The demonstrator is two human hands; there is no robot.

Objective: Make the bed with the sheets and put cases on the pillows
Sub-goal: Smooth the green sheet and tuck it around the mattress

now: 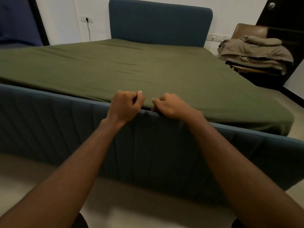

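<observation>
An olive green sheet (131,66) lies spread flat over the mattress, with light creases across the middle. My left hand (125,106) and my right hand (171,106) sit close together at the foot edge of the mattress, both with fingers curled and pinching the sheet's edge where it meets the blue padded footboard (65,122). The sheet's near right corner (279,124) wraps down over the mattress corner. No pillows are in view.
A blue headboard (160,22) stands against the white wall. A chair (250,32) at the right holds a pile of beige folded linen (253,51). A dark door (286,22) is behind it. Pale floor runs along the right side and under me.
</observation>
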